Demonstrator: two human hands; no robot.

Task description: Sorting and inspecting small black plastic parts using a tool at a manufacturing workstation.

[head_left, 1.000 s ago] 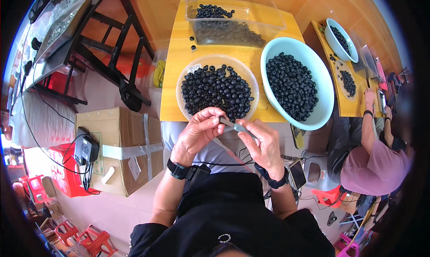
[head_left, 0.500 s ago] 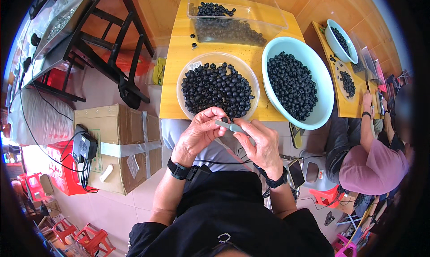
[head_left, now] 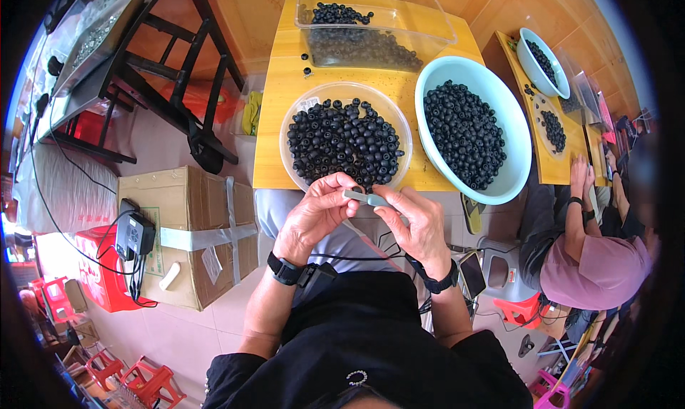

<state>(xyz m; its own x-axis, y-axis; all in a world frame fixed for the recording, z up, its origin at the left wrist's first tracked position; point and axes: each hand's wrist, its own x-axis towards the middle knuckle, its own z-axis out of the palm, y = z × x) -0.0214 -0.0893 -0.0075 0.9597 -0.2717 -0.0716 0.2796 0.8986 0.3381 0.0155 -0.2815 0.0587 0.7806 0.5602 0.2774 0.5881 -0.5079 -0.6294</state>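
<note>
Steadied two-handed hold.
My left hand [head_left: 314, 211] pinches a bead [head_left: 359, 189], likely bracing it; my right hand [head_left: 422, 222] grips the knife [head_left: 374, 200].

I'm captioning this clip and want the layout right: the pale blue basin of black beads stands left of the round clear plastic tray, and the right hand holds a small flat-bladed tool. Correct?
One slip: the head view shows the pale blue basin of black beads standing right of the round clear plastic tray. The right hand does hold a small flat-bladed tool.
</note>
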